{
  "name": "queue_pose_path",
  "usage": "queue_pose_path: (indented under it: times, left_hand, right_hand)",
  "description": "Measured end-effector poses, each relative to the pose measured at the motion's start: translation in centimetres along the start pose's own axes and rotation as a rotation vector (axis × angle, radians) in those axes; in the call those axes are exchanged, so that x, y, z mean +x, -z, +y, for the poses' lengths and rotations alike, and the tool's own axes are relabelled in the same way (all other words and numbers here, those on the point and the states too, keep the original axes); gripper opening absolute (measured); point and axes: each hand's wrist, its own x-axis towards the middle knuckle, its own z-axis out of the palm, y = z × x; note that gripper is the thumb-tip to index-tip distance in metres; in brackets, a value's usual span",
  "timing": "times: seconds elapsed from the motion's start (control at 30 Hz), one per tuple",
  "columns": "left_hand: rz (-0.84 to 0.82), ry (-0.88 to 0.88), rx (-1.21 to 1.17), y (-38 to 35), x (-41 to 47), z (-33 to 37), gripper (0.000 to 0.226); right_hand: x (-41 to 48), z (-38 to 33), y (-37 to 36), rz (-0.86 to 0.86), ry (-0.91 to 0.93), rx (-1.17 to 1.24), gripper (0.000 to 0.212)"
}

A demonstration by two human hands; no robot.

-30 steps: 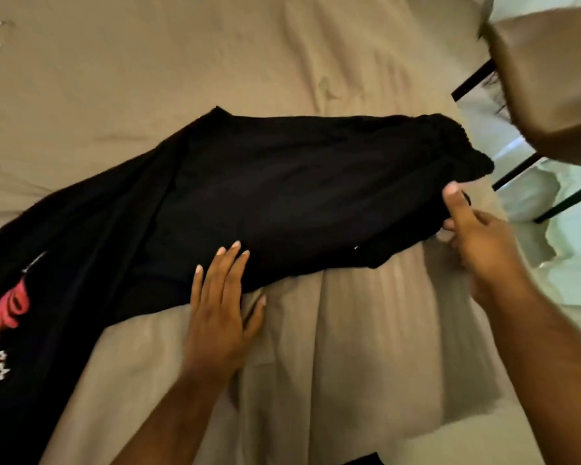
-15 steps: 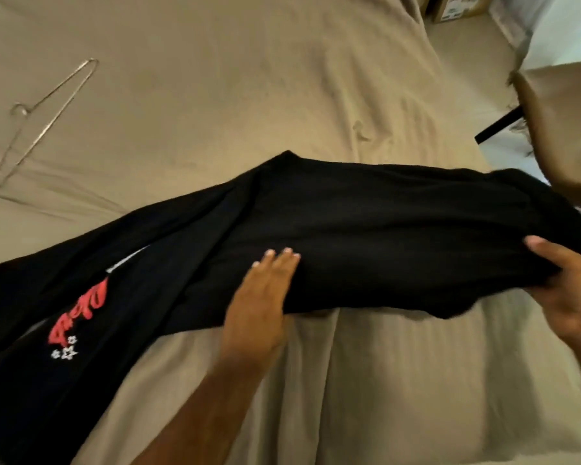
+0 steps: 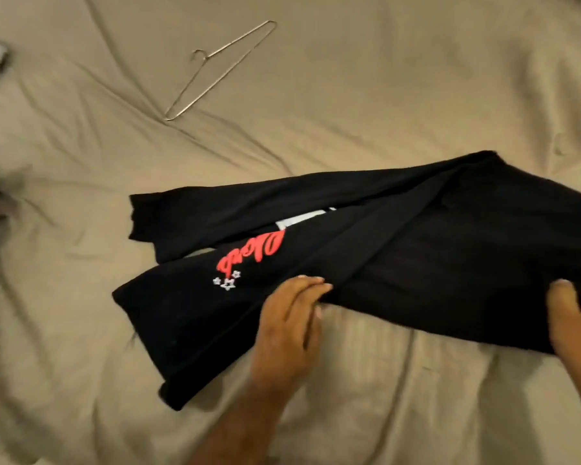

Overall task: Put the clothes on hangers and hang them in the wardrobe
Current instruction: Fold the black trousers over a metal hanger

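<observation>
A: Where are the black trousers?
B: We see them spread on the tan bedsheet, right of centre.
A: And our hands?
B: Our left hand lays straight, joined fingers on their near edge. Our right hand pinches the right end, thumb on top. The wire hanger lies farther away, well apart.

Black trousers folded on bed; wire hanger well apart.
</observation>
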Motion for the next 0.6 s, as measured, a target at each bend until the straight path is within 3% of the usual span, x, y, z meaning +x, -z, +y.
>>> queue_pose_path:
  times: [0.03,0.07,0.13,0.17,0.23,0.37,0.5,0.6]
  left_hand:
    - [0.069,0.023,0.01,2.1,0.2,-2.6,0.031]
    - [0.152,0.073,0.071,4.4,0.7,-5.4,0.029]
    - [0.214,0.178,0.191,9.6,2.1,-11.7,0.027]
    - [0.19,0.233,0.252,11.2,3.0,-14.1,0.026]
    - [0.03,0.309,0.356,13.1,4.6,-18.3,0.034]
    - [-0.248,0.205,0.538,14.9,6.9,-23.1,0.055]
    - [-0.249,0.011,0.465,15.7,9.6,-23.8,0.027]
    - [-0.332,-0.004,0.236,18.6,13.3,-24.1,0.021]
  right_hand:
    - [-4.4,-10.5,0.0,-0.112,-0.098,0.035,0.043]
    - [-8.6,-17.6,-0.8,-0.226,-0.053,0.027,0.021]
    - [-16.0,-25.0,-4.4,-0.447,0.052,0.018,0.003]
    - [-18.5,-27.1,-6.1,-0.591,0.006,0.052,0.021]
    - [-22.2,-27.9,-11.1,-0.704,-0.162,0.051,0.058]
    - [-25.5,-30.4,-16.4,-0.471,-0.189,-0.159,0.051]
    - [-25.0,-30.6,-16.8,-0.475,-0.249,-0.189,0.05]
    - [-24.4,-30.8,-16.3,-0.539,-0.265,-0.111,0.044]
